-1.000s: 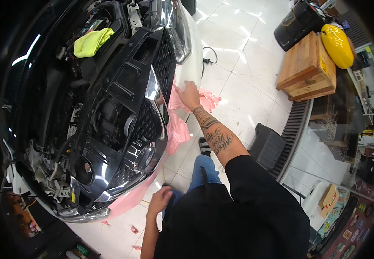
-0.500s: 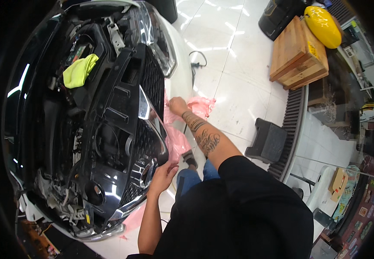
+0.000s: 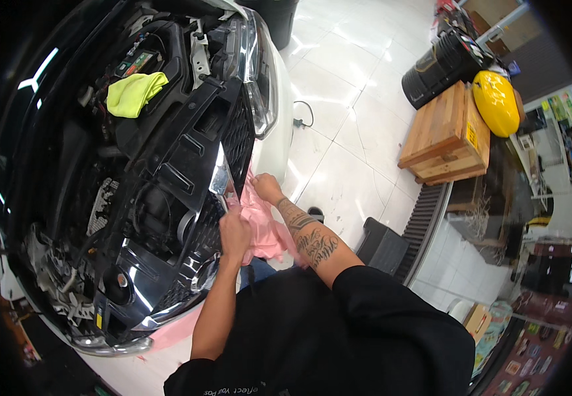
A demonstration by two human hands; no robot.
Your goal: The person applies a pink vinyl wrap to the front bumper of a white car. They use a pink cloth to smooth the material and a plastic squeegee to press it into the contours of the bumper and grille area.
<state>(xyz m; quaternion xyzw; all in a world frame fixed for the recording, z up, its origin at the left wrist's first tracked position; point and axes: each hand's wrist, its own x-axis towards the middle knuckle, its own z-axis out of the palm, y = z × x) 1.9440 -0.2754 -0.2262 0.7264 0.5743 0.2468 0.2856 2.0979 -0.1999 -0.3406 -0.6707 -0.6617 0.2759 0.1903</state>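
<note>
"How far along is the work?"

"About midway, by the look of it. A person in black (image 3: 339,323) stands at a white bumper (image 3: 274,153), where pink film (image 3: 263,232) hangs creased and loose below the grille (image 3: 236,142), between the near and far corners."

"And the hands?"

"The right hand (image 3: 265,189) pinches the film near its upper edge, fingers gathered tight. The left hand (image 3: 235,230) curls its fingers beside the chrome trim (image 3: 221,173), against the film; whether they close on it, one cannot tell."

"What appears settled?"

"Toward the far corner, under the headlight (image 3: 259,99), the bumper shows white and uncovered."

"And what remains open?"

"The middle, most likely: film bunches there rather than lying flat. Near the other corner, a smoother pink stretch (image 3: 178,329) covers the bumper's front; the left forearm (image 3: 217,317) hides whether it joins the loose part. A yellow-green cloth (image 3: 135,94) lies well apart, over the engine bay (image 3: 144,129)."
</note>
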